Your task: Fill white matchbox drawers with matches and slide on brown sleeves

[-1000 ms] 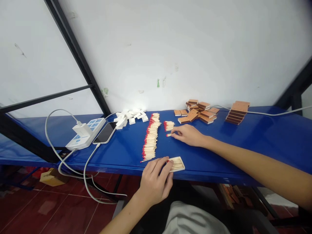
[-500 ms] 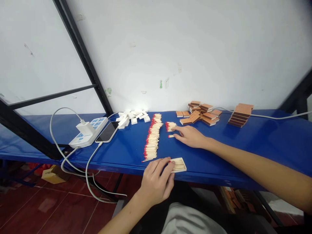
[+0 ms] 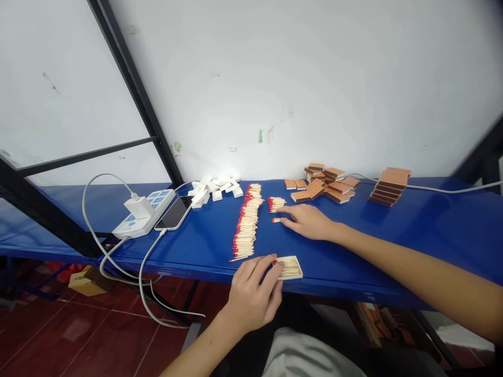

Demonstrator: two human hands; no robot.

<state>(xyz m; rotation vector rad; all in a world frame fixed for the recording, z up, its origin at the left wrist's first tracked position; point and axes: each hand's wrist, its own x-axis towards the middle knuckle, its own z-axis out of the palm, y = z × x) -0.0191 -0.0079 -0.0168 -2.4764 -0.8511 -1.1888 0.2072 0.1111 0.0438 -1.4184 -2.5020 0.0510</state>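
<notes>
My left hand (image 3: 255, 288) is closed on the left end of a small white matchbox tray (image 3: 302, 272) at the front edge of the blue table. Matches (image 3: 290, 267) lie inside the tray, their heads partly behind my fingers. My right hand (image 3: 308, 221) rests on the table with thumb and index finger apart. Its index fingertip touches a small pile of red-headed matches (image 3: 276, 203). By the thumb tip lies a short bit of matches (image 3: 276, 220), partly hidden. Left of these, a long row of matches (image 3: 247, 222) runs from back to front.
Brown matchbox sleeves (image 3: 338, 188) lie heaped at the back, with a leaning stack (image 3: 390, 186) farther right. White trays (image 3: 216, 187) are piled back left. A phone (image 3: 173, 213) on a cable and a power strip (image 3: 143, 217) stand at left. A black frame post (image 3: 135, 89) rises there.
Both hands keep nearly the same places and holds. The whole view has shifted very slightly; no match or box has clearly moved.
</notes>
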